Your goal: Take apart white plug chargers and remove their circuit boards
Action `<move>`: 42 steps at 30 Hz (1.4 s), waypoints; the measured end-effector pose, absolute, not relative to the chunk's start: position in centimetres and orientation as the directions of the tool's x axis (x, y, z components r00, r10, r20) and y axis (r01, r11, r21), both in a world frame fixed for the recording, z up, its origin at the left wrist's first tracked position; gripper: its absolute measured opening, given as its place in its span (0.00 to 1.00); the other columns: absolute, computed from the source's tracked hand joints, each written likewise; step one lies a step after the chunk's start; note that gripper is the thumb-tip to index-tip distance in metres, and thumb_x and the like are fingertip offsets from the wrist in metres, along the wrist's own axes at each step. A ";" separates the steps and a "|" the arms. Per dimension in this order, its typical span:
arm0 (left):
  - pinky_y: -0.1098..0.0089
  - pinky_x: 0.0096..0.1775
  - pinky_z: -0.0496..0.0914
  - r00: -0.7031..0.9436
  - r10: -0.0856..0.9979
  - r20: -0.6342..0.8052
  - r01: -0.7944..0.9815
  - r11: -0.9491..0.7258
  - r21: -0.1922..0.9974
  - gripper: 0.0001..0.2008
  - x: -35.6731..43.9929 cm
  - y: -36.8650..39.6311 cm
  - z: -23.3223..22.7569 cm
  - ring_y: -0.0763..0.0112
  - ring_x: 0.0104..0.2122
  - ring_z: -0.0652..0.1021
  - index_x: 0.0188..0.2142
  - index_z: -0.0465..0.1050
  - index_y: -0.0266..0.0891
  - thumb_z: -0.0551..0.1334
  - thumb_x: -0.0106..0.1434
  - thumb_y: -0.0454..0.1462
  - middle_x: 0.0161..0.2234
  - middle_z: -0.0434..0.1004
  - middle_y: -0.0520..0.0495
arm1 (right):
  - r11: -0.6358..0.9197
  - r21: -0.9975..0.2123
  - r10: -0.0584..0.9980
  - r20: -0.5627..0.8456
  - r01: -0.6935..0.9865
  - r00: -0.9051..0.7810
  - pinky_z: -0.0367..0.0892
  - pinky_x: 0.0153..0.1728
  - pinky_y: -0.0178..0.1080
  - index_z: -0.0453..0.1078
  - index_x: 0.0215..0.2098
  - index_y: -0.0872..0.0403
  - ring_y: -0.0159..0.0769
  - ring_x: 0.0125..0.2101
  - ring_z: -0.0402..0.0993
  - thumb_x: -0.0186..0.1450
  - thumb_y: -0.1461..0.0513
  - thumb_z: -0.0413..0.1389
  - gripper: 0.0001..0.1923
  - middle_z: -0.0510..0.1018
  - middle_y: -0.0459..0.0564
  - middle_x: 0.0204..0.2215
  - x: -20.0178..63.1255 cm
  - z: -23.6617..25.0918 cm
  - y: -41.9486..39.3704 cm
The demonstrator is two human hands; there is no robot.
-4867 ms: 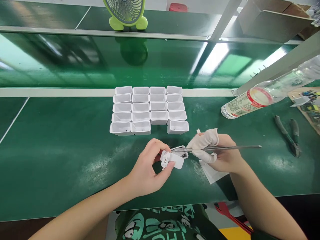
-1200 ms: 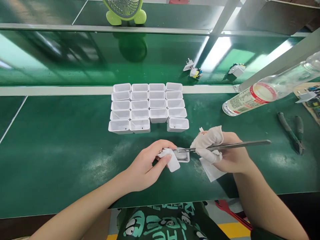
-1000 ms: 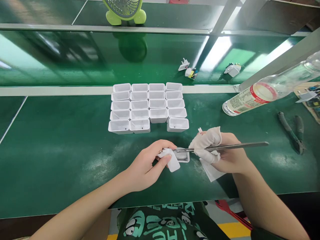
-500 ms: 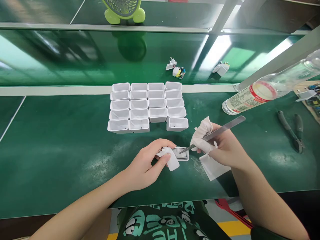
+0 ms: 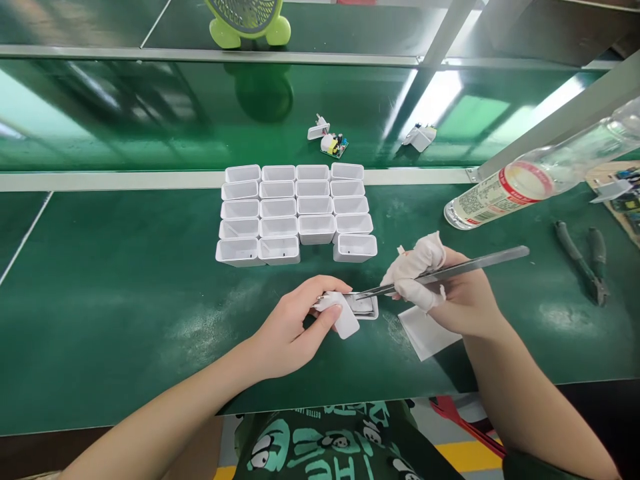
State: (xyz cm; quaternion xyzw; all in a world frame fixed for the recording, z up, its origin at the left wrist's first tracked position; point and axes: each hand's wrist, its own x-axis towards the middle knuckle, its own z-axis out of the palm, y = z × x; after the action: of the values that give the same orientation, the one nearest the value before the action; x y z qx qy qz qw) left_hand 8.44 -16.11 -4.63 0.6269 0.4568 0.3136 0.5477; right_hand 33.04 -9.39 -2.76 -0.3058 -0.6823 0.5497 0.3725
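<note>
1. The left hand (image 5: 295, 327) lay low over the green tabletop (image 5: 125, 313), its fingers (image 5: 325, 319) clenched around a small white plug piece (image 5: 344, 319) pinched between thumb and forefinger.
2. Just to the right of that piece, and touching it, a white open charger shell (image 5: 367, 308) lay on the tabletop in front of the person, between the two hands.
3. The right hand (image 5: 450, 293) had white cots on its thumb and forefinger, and those fingers (image 5: 417, 259) were grasping metal tweezers (image 5: 450, 272) near their middle.
4. The tweezers lay nearly level, tilted slightly up toward the right, with the tips reaching left to the shell's opening; whether the tips gripped anything could not be told.
5. A white paper slip (image 5: 425, 333) lay flat on the tabletop under the right hand.
6. Beyond the hands stood a block of empty white shells (image 5: 295, 212) set in rows, open sides up, with a gap in the nearest row.
7. Farther back, on the green conveyor belt (image 5: 150, 120), lay a small circuit board with a plug part (image 5: 327, 135) and, to its right, another white part (image 5: 420, 137).
8. To the right, a clear plastic bottle (image 5: 505, 193) lay on its side, and green-handled pliers (image 5: 583, 260) lay near the tabletop's edge.
9. A green desk fan (image 5: 247, 23) stood on the shelf at the back.
</note>
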 end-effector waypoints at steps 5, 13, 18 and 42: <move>0.75 0.42 0.72 0.388 0.915 -0.108 0.228 0.018 0.973 0.12 8.5 -16.0 -4.6 0.74 0.43 0.76 0.54 0.66 0.50 0.54 0.72 0.39 0.50 0.72 0.52 | 0.242 -0.970 0.801 0.187 0.021 -0.569 0.70 0.32 0.38 0.66 0.34 0.53 0.33 0.30 0.72 0.60 0.74 0.59 0.12 0.72 0.44 0.28 33.0 -2.8 -9.2; 0.75 0.41 0.72 0.389 0.916 -0.103 0.222 0.015 0.975 0.12 8.5 -16.1 -4.7 0.75 0.41 0.76 0.53 0.66 0.49 0.54 0.72 0.38 0.49 0.72 0.51 | 0.359 -0.931 0.769 0.254 0.067 -0.587 0.70 0.31 0.38 0.69 0.33 0.52 0.32 0.28 0.70 0.61 0.67 0.64 0.08 0.73 0.44 0.27 33.3 -2.8 -9.3; 0.75 0.42 0.72 0.389 0.915 -0.106 0.232 0.014 0.973 0.12 8.5 -16.1 -4.7 0.74 0.43 0.76 0.53 0.66 0.51 0.54 0.72 0.38 0.51 0.72 0.52 | 0.429 -0.903 0.731 0.322 0.038 -0.602 0.71 0.35 0.41 0.71 0.33 0.49 0.34 0.28 0.72 0.62 0.66 0.63 0.07 0.75 0.43 0.26 33.2 -2.5 -9.5; 0.73 0.45 0.72 0.397 0.914 -0.086 0.217 -0.002 0.976 0.12 8.4 -16.1 -4.6 0.71 0.47 0.76 0.54 0.66 0.50 0.54 0.72 0.38 0.51 0.72 0.51 | 0.472 -0.878 0.709 0.324 0.080 -0.627 0.71 0.34 0.42 0.69 0.35 0.47 0.36 0.29 0.74 0.61 0.68 0.61 0.09 0.75 0.43 0.27 33.4 -2.8 -9.9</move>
State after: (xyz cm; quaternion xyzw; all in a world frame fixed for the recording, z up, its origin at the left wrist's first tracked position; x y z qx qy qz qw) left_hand 8.42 -16.05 -4.61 0.6321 0.4474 0.3187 0.5466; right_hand 33.40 -9.89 -2.77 -0.2519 -0.7828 0.4479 0.3508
